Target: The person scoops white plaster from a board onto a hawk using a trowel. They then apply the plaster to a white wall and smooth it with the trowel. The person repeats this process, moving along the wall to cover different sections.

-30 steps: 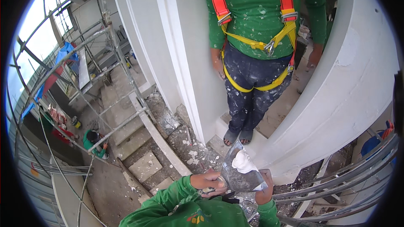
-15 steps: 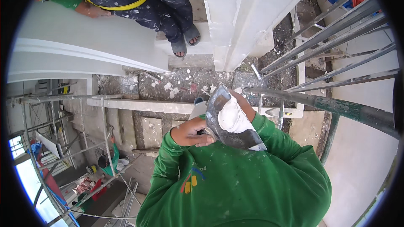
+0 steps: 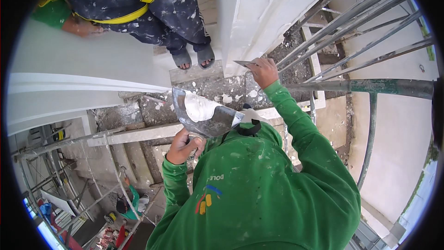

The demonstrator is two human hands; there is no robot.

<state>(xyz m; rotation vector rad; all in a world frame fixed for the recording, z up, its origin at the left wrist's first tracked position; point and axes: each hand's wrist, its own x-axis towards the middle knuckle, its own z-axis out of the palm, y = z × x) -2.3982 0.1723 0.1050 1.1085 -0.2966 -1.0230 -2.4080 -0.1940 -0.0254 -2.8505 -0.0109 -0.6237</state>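
My left hand (image 3: 183, 147) is closed on the grip of a metal putty hawk (image 3: 217, 122), held in front of my green shirt. A thick mound of white putty (image 3: 199, 107) lies on the hawk's face. Farther forward and to the right, my right hand (image 3: 265, 72) grips a putty knife (image 3: 244, 64), its thin blade pointing left. The blade is close to the base of a white column (image 3: 259, 14); whether it touches, I cannot tell. My right fingers hide the knife's handle.
Another person in paint-spattered trousers (image 3: 134, 18) stands at the far left. Scaffold tubes (image 3: 333, 85) cross on the right, and more scaffolding (image 3: 111, 157) stands at the lower left. White splashes cover the dark floor (image 3: 185, 83). Someone (image 3: 132, 201) works far below.
My right hand has moved away from behind the hawk, forward and right, and the putty knife now shows in it. The hawk and my left hand have shifted left and tilted differently.
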